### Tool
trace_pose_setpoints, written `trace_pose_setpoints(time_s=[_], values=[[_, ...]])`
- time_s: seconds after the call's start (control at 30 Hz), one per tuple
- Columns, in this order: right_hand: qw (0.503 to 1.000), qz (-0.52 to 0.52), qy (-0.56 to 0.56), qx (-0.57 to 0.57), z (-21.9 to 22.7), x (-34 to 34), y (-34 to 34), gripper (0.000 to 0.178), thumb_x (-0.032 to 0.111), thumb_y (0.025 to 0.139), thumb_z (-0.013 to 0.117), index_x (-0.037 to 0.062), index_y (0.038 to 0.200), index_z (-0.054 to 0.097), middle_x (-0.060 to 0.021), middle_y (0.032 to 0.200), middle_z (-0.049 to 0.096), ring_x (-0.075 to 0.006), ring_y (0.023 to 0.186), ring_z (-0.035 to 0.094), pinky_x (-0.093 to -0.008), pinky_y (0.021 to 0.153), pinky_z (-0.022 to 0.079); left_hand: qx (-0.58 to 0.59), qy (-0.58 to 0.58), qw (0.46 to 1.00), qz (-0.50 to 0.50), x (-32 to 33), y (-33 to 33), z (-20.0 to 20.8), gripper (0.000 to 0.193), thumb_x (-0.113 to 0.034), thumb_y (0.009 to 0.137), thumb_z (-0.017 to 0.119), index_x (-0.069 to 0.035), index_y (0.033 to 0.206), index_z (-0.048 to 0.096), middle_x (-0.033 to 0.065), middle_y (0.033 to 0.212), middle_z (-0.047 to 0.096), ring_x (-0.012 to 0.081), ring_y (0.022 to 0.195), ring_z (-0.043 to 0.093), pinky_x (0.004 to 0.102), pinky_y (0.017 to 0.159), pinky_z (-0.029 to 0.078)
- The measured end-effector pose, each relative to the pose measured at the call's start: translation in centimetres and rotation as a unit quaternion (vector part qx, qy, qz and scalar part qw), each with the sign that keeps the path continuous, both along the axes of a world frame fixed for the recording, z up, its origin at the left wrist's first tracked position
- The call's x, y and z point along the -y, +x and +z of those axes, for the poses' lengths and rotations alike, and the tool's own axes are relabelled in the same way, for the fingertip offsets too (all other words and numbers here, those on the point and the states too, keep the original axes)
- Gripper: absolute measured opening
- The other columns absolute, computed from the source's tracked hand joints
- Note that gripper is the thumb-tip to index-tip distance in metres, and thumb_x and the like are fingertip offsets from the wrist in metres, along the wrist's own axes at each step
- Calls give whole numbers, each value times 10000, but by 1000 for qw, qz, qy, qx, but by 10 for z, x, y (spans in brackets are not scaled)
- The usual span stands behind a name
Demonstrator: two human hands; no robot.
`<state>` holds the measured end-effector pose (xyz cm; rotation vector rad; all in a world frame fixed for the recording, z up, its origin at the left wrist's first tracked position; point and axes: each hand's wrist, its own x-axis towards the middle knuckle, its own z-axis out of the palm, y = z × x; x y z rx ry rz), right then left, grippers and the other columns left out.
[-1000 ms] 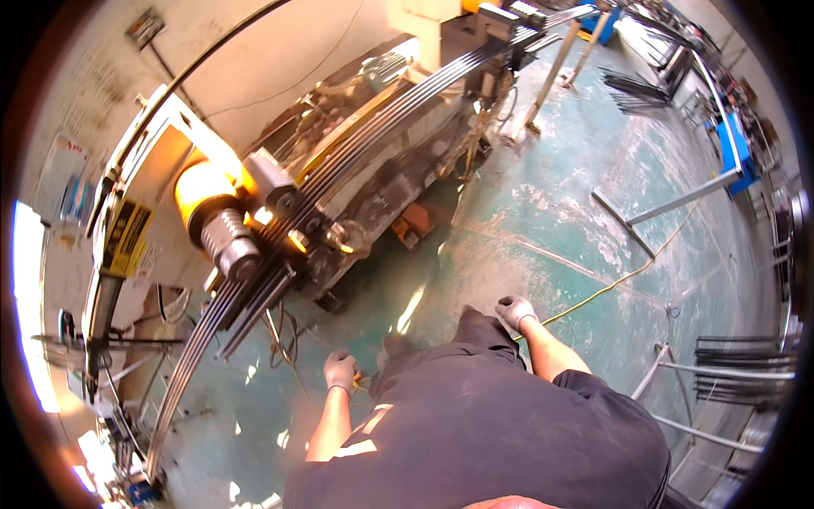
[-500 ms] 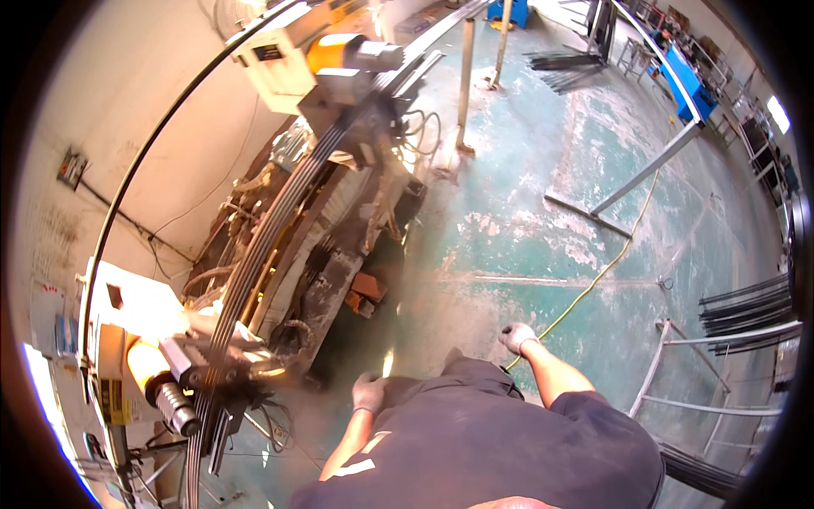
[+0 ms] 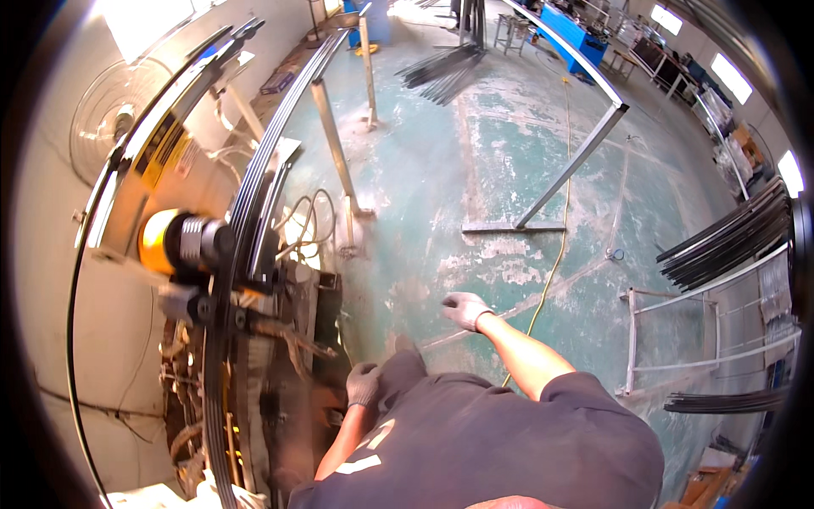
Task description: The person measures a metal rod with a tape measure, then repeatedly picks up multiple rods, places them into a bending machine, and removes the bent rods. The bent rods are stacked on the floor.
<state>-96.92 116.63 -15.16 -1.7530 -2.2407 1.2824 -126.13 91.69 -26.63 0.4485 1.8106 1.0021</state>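
Note:
My left hand (image 3: 363, 383), in a grey work glove, hangs beside my left thigh with its fingers curled and nothing visible in it. Out in front of my body, over the floor, is my right hand (image 3: 465, 311) in a pale glove. Its fingers are folded together, and no object shows in them. Close to my left hand runs a machine with a bundle of long dark bars (image 3: 222, 339) along it. A yellow-orange motor unit with a ribbed black end (image 3: 193, 241) is mounted beside the bars.
A metal frame (image 3: 577, 161) stands on the worn green floor ahead, with a yellow hose (image 3: 556, 271) running past it. To the right are a metal rack (image 3: 670, 366) and stacked black strips (image 3: 721, 233). Posts (image 3: 333, 144) support the machine's far end. A round fan (image 3: 119, 119) is at the left wall.
I have moved forward along the machine, and the view has turned. The near motor unit has left the picture. My right hand has swung forward and inward; my left stays by my thigh.

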Motion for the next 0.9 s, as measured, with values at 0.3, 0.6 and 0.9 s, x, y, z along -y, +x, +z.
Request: trace_pose_setpoints(time_s=[0.3, 0.6, 0.9], values=[[971, -219, -33, 85, -56, -161, 112, 395, 315, 846, 729, 47, 1125, 808, -152, 960, 801, -277, 907, 765, -385, 845, 591, 29, 42, 994, -100, -338, -29, 157, 369, -152, 918, 742, 61, 1217, 704, 99, 999, 755, 154, 812, 705, 293, 768, 586], [989, -142, -16, 26, -67, -500, 40, 369, 328, 910, 690, 50, 1124, 808, -156, 928, 794, -251, 813, 750, -386, 778, 581, 134, 67, 986, 67, -596, -55, 163, 301, -167, 1034, 679, 45, 1246, 658, 147, 1010, 723, 212, 798, 716, 359, 771, 630], [970, 127, 140, -152, 169, -849, -217, 350, 347, 952, 640, 113, 1178, 772, -181, 1168, 770, -393, 1122, 716, -472, 976, 557, 92, 148, 983, 66, -817, -65, 239, 242, -122, 1066, 602, 50, 1226, 659, 161, 1065, 722, 230, 909, 735, 379, 848, 626]])
